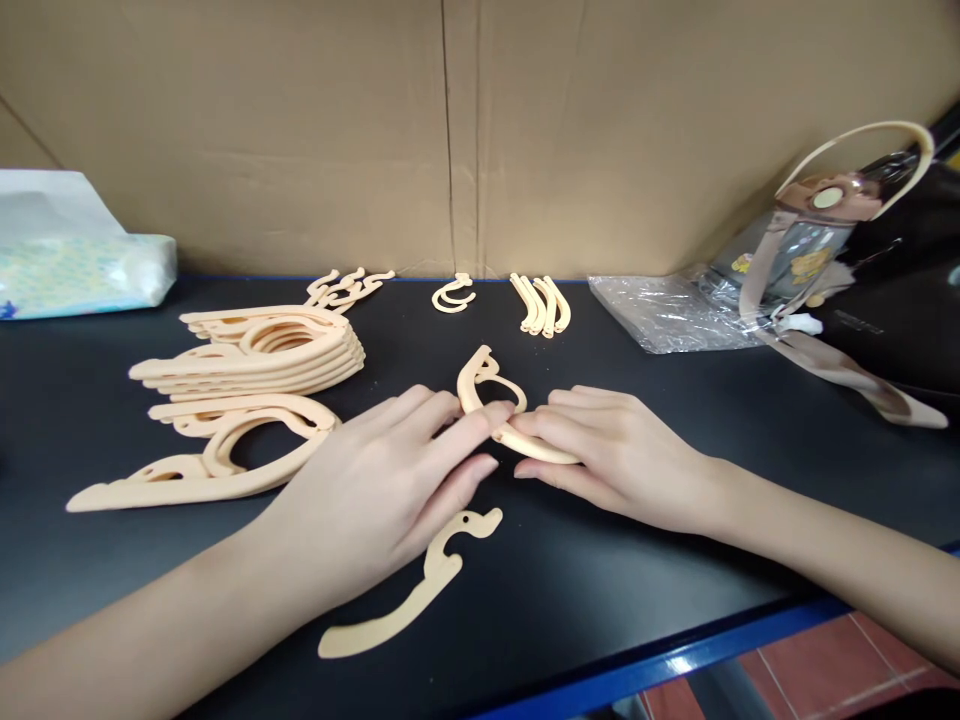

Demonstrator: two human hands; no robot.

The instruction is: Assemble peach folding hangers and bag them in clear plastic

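Observation:
Between my hands is a cream plastic folding hanger, held just over the dark table, its hook and arm pieces overlapping. My left hand grips it near the joint, with the index finger laid across the top and the thumb below. The lower arm of the hanger is pinched between thumb and fingers of my right hand. A loose hanger arm lies flat on the table below my left hand. Left of that hand rest a folded hanger and, behind it, a stack of folded hangers.
Along the back lie loose hanger arms, hooks and several curved strips. A clear plastic bag and a strapped water bottle are at right, near a black bag. Tissues sit back left, before a cardboard wall.

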